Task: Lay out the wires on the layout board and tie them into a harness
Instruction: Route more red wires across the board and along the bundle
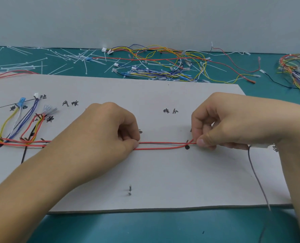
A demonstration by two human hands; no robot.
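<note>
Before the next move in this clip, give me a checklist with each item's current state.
1. Left hand pinches the red wires: ok.
2. Right hand pinches the same run beside the black dot: ok.
3. Red strands lying tight together between the hands: not ok, a gap shows.
4. Tie fitted on this stretch: not ok; cable ties lie loose on the mat.
5. Wire ends under the right fingers: cannot tell, hidden.
6. Branch wires laid on the layout board at left: ok.
</note>
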